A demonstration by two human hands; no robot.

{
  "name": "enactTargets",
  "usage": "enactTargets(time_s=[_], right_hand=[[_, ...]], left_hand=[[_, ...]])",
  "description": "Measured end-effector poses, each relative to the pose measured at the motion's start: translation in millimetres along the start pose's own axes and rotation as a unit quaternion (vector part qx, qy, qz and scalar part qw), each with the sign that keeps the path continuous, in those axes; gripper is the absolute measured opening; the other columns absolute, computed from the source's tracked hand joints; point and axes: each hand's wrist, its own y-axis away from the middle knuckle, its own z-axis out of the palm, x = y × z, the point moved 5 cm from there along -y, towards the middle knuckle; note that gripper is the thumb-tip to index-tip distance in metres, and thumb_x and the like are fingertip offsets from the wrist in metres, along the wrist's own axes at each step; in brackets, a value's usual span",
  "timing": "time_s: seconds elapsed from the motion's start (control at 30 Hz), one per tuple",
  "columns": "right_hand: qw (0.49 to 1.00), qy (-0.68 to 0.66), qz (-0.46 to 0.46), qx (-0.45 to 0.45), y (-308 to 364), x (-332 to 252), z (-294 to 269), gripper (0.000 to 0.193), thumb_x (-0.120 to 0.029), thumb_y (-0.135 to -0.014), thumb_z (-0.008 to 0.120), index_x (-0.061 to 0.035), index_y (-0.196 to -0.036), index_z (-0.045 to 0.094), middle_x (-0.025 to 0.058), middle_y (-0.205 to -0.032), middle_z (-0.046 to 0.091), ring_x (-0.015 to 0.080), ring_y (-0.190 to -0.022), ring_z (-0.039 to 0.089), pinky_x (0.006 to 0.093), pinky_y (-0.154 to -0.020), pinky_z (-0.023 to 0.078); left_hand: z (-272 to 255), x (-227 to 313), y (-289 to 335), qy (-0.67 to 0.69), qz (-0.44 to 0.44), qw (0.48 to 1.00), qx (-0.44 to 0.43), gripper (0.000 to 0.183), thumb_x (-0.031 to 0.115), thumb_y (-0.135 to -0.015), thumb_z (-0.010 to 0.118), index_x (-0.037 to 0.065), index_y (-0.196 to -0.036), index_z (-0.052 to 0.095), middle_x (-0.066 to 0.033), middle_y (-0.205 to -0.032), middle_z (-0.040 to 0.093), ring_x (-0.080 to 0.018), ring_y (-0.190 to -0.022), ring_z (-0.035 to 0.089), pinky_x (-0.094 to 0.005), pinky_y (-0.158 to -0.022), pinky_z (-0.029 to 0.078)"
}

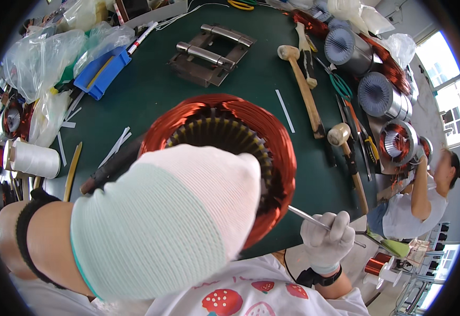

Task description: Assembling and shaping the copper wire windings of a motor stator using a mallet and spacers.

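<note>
A motor stator (pixel 280 142) with a thick ring of copper windings and a slotted core lies before me on the green table. My left hand (pixel 216 171), in a white and pale green knitted glove, reaches over its near left side. The fingers are out of sight behind the back of the hand, so their grip cannot be made out. To the right of the stator, my right hand (pixel 325 237), also gloved, is closed around a thin metal rod (pixel 303 215). The rod's far end meets the lower right of the copper ring.
Mallets (pixel 306 95), green-handled scissors (pixel 339 84) and further stators (pixel 377 95) line the right side. A metal frame with two rollers (pixel 209 52) is at the back. Left are a blue tray (pixel 103 73), plastic bags and a white thread spool (pixel 37 159). Another person (pixel 414 210) works at far right.
</note>
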Motion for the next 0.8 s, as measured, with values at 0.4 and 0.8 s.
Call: enactTargets(time_s=[0.4, 0.8], right_hand=[[0.955, 0.26, -0.085, -0.113, -16.6, -45.1, 48.8, 0.043, -0.036, -0.108, 0.048, -0.0045, -0.081, 0.06, 0.0181, -0.073, 0.064, 0.0257, -0.058, 0.06, 0.035, -0.051, 0.049], [0.809, 0.507, -0.145, -0.262, -75.0, -112.4, 142.5, 0.025, -0.006, -0.083, 0.043, -0.0021, -0.063, 0.058, 0.0113, -0.059, 0.059, 0.0226, -0.045, 0.057, 0.0312, -0.043, 0.044]], left_hand=[[-1.1, 0.4, -14.9, 0.058, -0.053, 0.989, -0.126, 0.011, 0.012, -0.093, 0.058, 0.002, -0.096, 0.061, -0.0164, -0.071, 0.067, -0.0335, -0.067, 0.07, -0.0427, -0.058, 0.057], [4.9, -7.4, -9.2, 0.041, 0.025, 0.999, 0.016, 0.017, 0.009, -0.094, 0.054, 0.0, -0.102, 0.067, -0.0213, -0.086, 0.067, -0.0401, -0.082, 0.064, -0.0452, -0.075, 0.05]])
